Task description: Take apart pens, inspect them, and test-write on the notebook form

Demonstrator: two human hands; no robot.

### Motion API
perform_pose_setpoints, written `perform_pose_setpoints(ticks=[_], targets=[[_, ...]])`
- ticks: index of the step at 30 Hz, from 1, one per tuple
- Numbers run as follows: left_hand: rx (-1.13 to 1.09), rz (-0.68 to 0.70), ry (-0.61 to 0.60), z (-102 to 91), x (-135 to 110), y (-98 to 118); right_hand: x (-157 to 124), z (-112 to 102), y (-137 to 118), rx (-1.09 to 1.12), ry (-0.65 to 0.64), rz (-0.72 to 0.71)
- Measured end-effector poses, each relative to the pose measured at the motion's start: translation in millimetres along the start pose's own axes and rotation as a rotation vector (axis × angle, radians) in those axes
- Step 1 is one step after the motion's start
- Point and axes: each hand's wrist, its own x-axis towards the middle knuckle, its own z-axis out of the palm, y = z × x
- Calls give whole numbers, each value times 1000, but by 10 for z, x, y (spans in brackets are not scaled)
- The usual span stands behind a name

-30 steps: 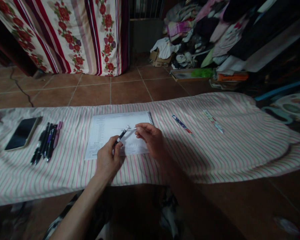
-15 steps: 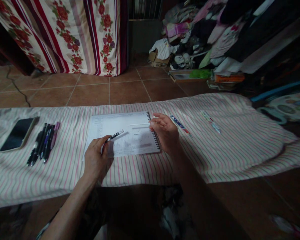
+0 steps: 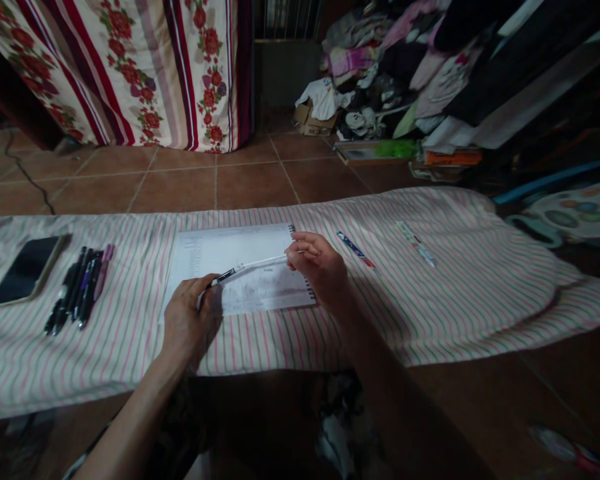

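Observation:
My left hand point(image 3: 186, 315) is closed around a dark pen barrel point(image 3: 224, 276) with a pale end, which points up and to the right. Pinched in the fingers of my right hand point(image 3: 323, 270) is a thin white pen refill point(image 3: 266, 261). Its left tip is at the barrel's pale end; whether it has gone inside, I cannot tell. Both hands are over a spiral notebook point(image 3: 230, 243) with a printed or written page. To the right of my right hand lie a blue and red patterned strip point(image 3: 356, 249) and a paler patterned strip point(image 3: 417, 244), perhaps pen parts.
Several pens point(image 3: 83, 287) lie in a bunch at the left, beside a phone point(image 3: 27, 270). Everything rests on a striped cloth point(image 3: 460, 287) over a low surface. Beyond are a tiled floor point(image 3: 180, 177), a floral curtain point(image 3: 145, 73) and heaped clothes point(image 3: 360, 60).
My right hand has moved left and slightly down with the refill, bringing its tip to the barrel's end. My left hand has stayed nearly in place; the view has shifted slightly.

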Motion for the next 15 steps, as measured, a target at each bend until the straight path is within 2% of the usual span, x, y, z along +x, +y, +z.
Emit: perform_pose_setpoints(ticks=[7, 15], targets=[[-1, -3, -12, -11, 12, 13, -7, 12, -6, 19, 16, 18], [46, 71, -26, -16, 10, 5, -16, 38, 74, 3, -20, -27]])
